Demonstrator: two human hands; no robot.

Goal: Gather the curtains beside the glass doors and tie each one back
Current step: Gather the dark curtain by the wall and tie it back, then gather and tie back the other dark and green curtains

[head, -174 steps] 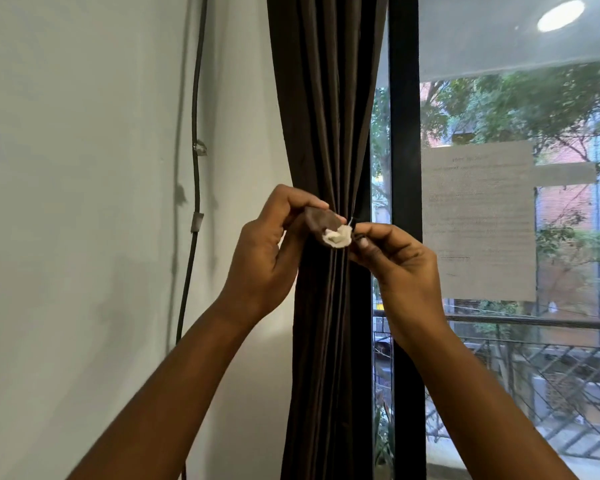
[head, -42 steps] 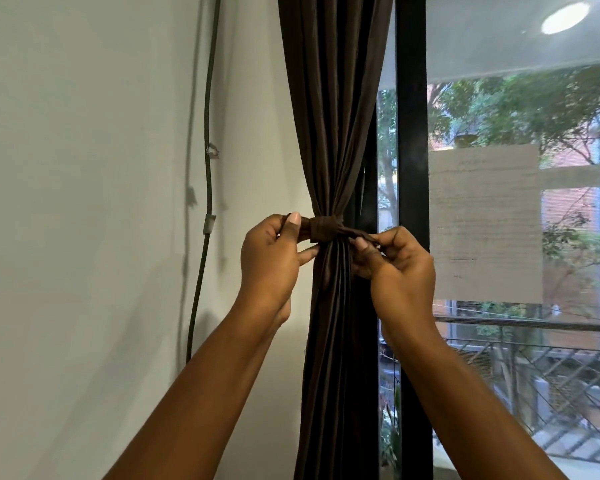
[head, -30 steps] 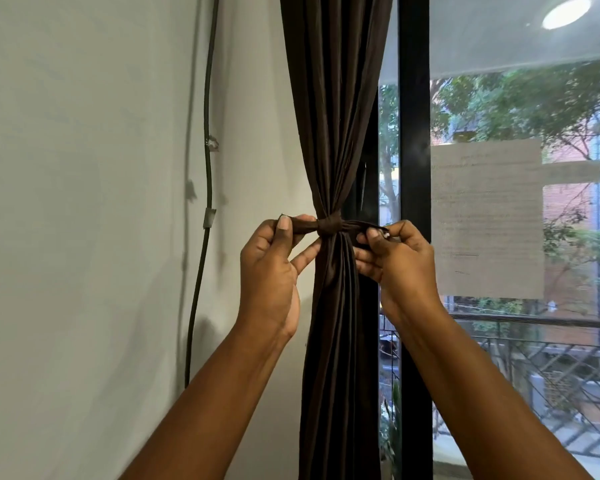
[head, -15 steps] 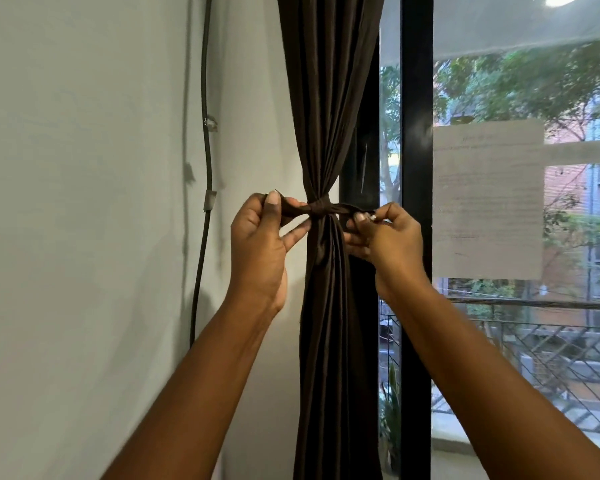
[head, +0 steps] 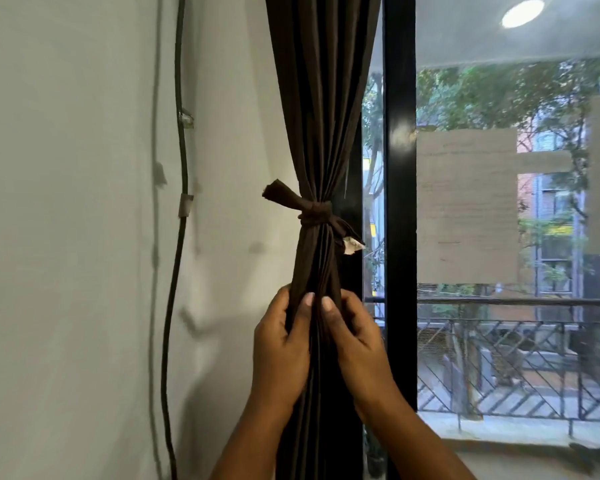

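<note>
Now both hands are down on the gathered dark brown curtain, below the knot. The left hand wraps the bundle from the wall side, fingers curled round the folds and thumb laid across the front; the right hand clasps it from the window side the same way, the two thumbs nearly touching at the middle of the fabric. So both are gripping the curtain, and neither is on the tie. Up above them the tie-back, a strip of the same brown cloth, is cinched round the curtain in a knot, one tail sticking out up and to the left towards the wall, the other drooping right with a small pale tag at its end. The curtain hangs pinched at the knot, fanning wider above it, right beside the black door frame. On the wall, a dark cable runs down, held by clips. Through the glass there are trees and a balcony railing, and a sheet of paper is stuck on the pane.
</note>
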